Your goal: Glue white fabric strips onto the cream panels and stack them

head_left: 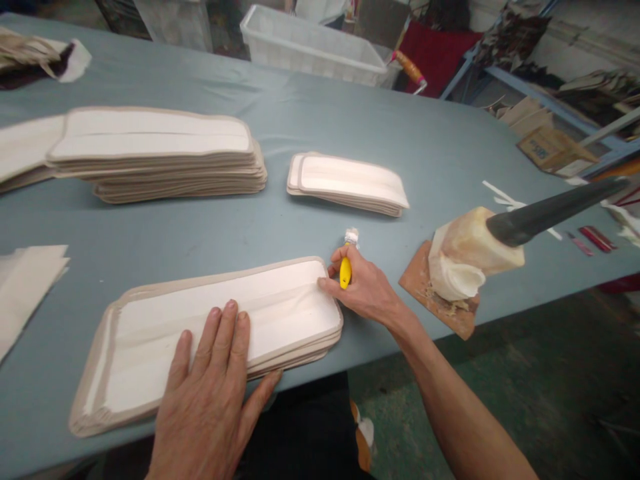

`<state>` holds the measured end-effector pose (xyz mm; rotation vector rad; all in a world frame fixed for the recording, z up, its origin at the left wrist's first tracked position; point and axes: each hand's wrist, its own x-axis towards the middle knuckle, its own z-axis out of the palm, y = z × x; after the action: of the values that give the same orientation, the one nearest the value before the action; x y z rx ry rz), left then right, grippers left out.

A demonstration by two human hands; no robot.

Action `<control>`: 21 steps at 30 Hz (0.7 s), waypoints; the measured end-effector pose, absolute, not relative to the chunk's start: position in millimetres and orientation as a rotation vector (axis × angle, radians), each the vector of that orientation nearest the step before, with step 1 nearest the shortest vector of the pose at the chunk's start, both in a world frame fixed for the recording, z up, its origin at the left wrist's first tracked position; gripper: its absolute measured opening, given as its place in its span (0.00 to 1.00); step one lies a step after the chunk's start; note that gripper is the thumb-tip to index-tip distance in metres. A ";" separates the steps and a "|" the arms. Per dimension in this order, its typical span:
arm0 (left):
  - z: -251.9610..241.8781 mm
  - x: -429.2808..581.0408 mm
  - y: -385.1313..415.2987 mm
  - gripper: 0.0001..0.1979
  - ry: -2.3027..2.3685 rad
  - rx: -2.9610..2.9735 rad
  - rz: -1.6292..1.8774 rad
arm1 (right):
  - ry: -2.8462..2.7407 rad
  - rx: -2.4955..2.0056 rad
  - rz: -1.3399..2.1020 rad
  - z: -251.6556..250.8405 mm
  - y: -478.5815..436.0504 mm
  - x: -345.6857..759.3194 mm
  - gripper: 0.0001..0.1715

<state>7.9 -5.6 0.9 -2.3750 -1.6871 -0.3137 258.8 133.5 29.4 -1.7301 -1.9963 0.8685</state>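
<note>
Our left hand (210,400) lies open on pad stack (285,303), near edge of table (425,153); right hand (370,293) grips yellow tool (345,272). Looks soft, floppy: we'd hold rims.

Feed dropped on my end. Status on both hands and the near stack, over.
Left hand flat, open on near stack. Right hand closed on yellow-handled tool at stack's right end. Block on brown board nearby, apart.

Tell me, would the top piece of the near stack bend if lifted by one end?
Probably floppy: the top piece shows a soft crease along its middle and looks thin. Likely light, since many make one low stack. It may slide easily; the left hand lies flat on it.
</note>
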 end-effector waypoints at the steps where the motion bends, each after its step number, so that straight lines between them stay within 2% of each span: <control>1: 0.8 8.1 -5.6 0.39 -1.685 -2.372 -0.314 | -2.005 -1.766 0.834 30.8 132.6 255.3 0.21; 10: 0.4 10.5 -5.0 0.38 -1.698 -2.340 -0.322 | -1.986 -1.884 0.675 38.2 131.2 256.3 0.23; 16: -1.0 10.6 -5.2 0.37 -1.686 -2.321 -0.335 | -2.004 -1.732 0.303 27.2 107.5 223.6 0.38; 21: -2.9 10.9 -5.9 0.36 -1.694 -2.298 -0.368 | -1.984 -1.723 0.088 6.5 107.7 236.6 0.35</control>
<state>10.9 -5.9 -2.9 -2.2982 -1.6941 -0.3683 236.6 107.7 6.5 -1.7226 -1.9837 0.0884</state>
